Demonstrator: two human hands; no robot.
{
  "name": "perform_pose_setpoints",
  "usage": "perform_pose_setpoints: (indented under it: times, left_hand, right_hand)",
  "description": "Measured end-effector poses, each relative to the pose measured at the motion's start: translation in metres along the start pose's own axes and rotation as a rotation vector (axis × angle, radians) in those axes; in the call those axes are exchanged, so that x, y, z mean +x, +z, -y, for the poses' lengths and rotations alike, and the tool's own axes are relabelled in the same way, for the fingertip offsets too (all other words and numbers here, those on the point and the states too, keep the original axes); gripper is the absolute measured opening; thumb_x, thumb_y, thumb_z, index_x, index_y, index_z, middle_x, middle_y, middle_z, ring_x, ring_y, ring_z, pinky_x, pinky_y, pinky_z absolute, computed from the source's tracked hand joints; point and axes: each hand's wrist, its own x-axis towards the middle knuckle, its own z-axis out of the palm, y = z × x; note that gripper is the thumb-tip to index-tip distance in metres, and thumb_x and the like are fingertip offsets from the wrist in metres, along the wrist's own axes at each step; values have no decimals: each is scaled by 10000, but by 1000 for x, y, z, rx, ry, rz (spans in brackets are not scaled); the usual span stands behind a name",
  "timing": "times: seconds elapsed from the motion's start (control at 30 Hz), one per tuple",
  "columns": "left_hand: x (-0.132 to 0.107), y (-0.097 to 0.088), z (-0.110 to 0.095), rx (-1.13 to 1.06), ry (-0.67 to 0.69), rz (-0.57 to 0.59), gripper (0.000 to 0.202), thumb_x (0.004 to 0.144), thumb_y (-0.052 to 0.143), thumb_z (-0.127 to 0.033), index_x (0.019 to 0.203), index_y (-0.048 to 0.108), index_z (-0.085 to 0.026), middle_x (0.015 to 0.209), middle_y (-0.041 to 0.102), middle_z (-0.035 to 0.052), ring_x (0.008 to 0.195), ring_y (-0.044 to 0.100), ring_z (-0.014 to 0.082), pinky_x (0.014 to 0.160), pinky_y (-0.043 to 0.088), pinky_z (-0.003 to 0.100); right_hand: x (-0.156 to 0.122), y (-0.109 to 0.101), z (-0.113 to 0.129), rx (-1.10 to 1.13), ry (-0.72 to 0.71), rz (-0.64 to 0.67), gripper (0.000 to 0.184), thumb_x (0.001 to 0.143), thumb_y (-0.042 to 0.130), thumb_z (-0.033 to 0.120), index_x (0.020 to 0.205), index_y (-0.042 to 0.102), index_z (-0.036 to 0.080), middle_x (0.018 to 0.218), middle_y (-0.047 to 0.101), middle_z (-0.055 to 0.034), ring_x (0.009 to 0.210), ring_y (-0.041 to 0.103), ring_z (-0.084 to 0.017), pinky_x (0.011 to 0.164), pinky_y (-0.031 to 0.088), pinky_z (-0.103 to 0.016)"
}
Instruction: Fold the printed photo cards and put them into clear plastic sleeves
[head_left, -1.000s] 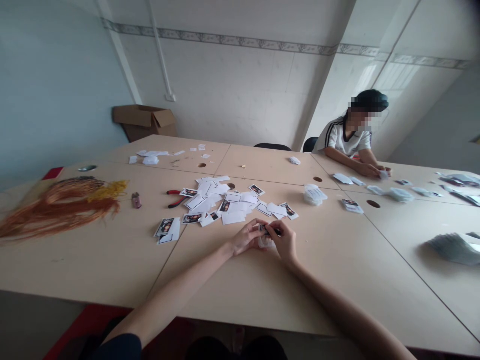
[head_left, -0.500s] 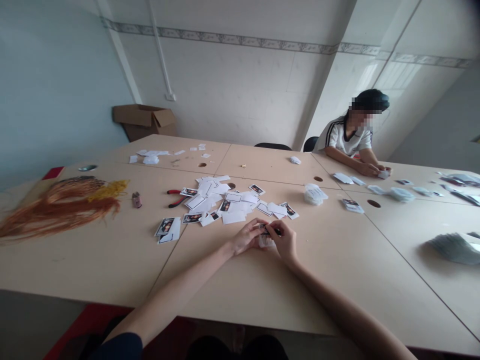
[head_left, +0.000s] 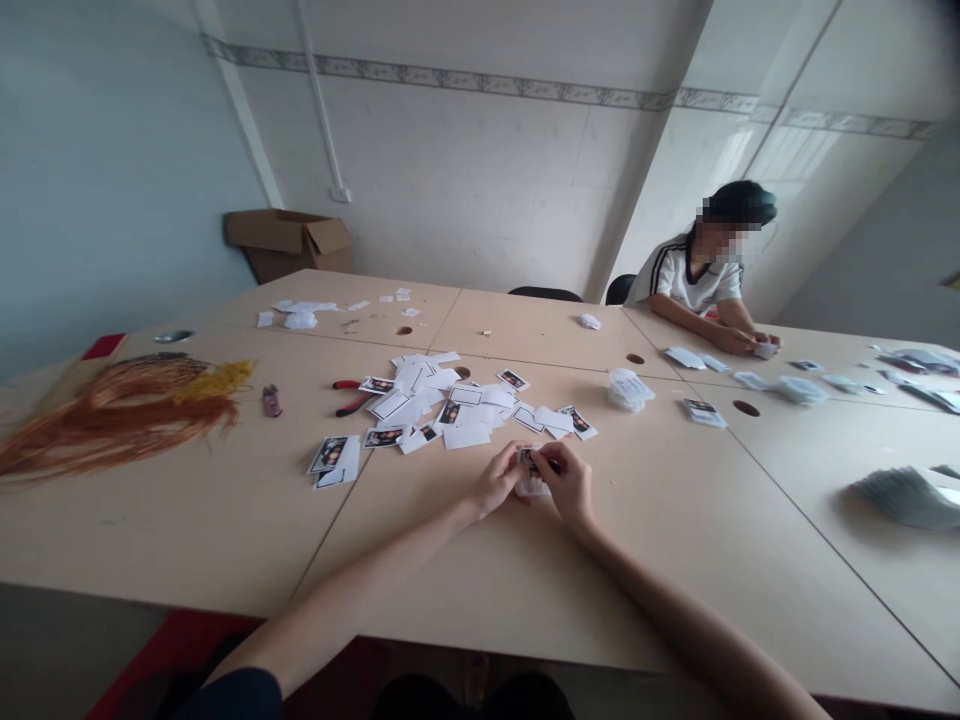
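My left hand [head_left: 496, 480] and my right hand [head_left: 571, 484] meet over the table, just in front of a scattered heap of small printed cards [head_left: 450, 405]. Both hands pinch one small printed card [head_left: 531, 462] between their fingertips. Under it shows something pale, perhaps a clear sleeve [head_left: 531, 487]. Two more cards [head_left: 334, 459] lie apart to the left.
The beige table [head_left: 225, 520] carries red-handled pliers [head_left: 352, 393], a lighter [head_left: 271, 401], orange and yellow cords [head_left: 120, 405] and clear sleeve stacks [head_left: 628, 389]. A person in a white shirt [head_left: 694, 275] handles cards at the far right. A cardboard box [head_left: 289, 243] stands behind.
My hands have barely shifted. The fingers have worked slightly on the card held between them.
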Motion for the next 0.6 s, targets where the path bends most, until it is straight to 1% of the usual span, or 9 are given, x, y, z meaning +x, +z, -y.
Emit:
perform_pose_setpoints:
  times: [0.13,0.33,0.4,0.47,0.53,0.6]
  left_hand:
    - [-2,3,-2,70,3,-60,323,791,425,-397,1054,448,-210,914,506,44,745,531,160,399,453,157]
    - [-6,8,-7,224,58,-184,345,817,330,-447,1003,477,-196,820,551,36,671,548,156,317,357,138]
    - [-7,9,-8,284,95,-236,345,829,310,-439,979,497,-191,795,569,33,661,554,150,367,384,158]
    - [-8,9,-10,341,158,-279,324,842,306,-409,941,518,-186,808,589,30,704,565,147,505,443,192]
    - [-8,9,-10,387,208,-305,303,849,310,-383,904,529,-181,823,602,27,749,571,145,635,450,216]
    - [-7,9,-9,413,225,-327,299,850,312,-378,888,532,-178,816,608,24,744,575,140,661,440,217]
  right_hand:
    - [-1,2,0,40,13,16,187,706,557,347,709,536,161,603,555,11,497,508,-94,481,435,-217]
    - [-3,7,0,79,28,30,204,721,538,364,722,517,161,590,536,17,465,501,-86,448,434,-210]
    - [-3,8,0,84,26,44,206,729,528,368,719,511,162,580,530,21,452,498,-84,437,431,-207]
    - [-4,9,1,82,20,58,209,733,522,371,709,506,164,569,525,24,444,497,-82,429,426,-203]
    - [-4,9,3,69,11,70,209,737,518,370,699,505,165,563,523,25,444,497,-81,430,420,-198]
    - [-4,8,5,43,-2,81,201,740,517,362,701,513,165,571,531,23,451,496,-79,439,412,-194]
